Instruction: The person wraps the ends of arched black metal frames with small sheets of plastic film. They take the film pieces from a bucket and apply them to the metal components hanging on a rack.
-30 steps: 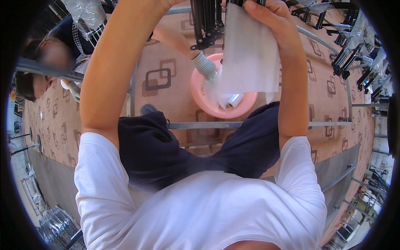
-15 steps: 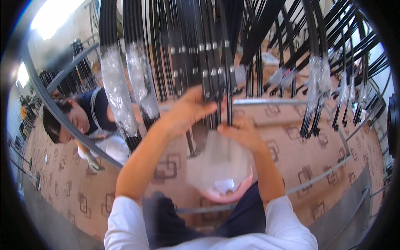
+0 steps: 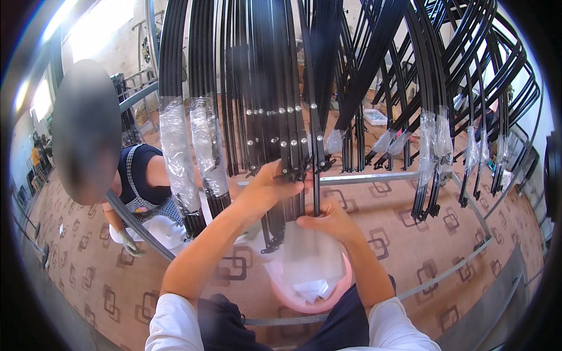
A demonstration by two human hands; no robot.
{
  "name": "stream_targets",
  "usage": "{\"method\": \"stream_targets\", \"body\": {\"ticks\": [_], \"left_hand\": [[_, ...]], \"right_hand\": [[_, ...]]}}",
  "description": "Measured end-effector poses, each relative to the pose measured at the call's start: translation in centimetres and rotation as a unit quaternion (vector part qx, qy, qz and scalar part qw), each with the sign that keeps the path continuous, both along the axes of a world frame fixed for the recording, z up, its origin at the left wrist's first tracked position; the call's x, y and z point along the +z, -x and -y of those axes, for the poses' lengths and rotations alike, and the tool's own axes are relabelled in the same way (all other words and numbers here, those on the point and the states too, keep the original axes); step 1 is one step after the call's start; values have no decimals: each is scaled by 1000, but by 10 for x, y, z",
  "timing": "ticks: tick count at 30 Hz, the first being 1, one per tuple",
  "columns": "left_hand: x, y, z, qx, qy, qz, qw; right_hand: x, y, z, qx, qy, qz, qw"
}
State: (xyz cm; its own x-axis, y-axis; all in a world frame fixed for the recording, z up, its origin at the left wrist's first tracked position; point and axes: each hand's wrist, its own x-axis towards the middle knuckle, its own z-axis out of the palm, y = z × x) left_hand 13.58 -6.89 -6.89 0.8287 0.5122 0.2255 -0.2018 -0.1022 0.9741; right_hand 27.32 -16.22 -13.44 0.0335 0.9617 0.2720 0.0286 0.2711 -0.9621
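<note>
Hands (image 3: 268, 190) at black bars (image 3: 317, 196), translucent sleeve (image 3: 310, 254) below

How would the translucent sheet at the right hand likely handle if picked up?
The sheet is probably light, since it looks thin enough for the basin to show through. It may also flop: nothing visible stiffens it below the right hand.

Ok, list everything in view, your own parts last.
Rods: many, black, across the upper half
Wrap: several pieces, clear, around rod ends
Sheet: one, translucent, at the right hand
Basin: one, pink, behind the sheet
Rails: several, grey, around the work area
Box: one, pale blue, far floor
Floor: one, pinkish-brown, patterned, below
Co-worker: one, dark top, checked apron, left
Background items: uncounted, unclear
Left hand: one, bare, on rods
Right hand: one, bare, centre
Sleeves: two, white, bottom
</note>
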Motion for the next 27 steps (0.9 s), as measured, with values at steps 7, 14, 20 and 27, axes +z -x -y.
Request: {"method": "stream_targets", "body": {"ticks": [7, 14, 20, 27], "left_hand": [[-10, -6, 3, -7, -10, 33, 999], [-24, -15, 11, -16, -87, 113, 990], [-8, -8, 29, -12, -149, 20, 988], [-37, -11, 3, 87, -218, 77, 969]], "right_hand": [[5, 1, -3, -7, 84, 6, 996], [15, 12, 2, -40, 38, -63, 996], [18, -7, 11, 7, 31, -98, 995], [22, -19, 11, 18, 49, -83, 995]]}}
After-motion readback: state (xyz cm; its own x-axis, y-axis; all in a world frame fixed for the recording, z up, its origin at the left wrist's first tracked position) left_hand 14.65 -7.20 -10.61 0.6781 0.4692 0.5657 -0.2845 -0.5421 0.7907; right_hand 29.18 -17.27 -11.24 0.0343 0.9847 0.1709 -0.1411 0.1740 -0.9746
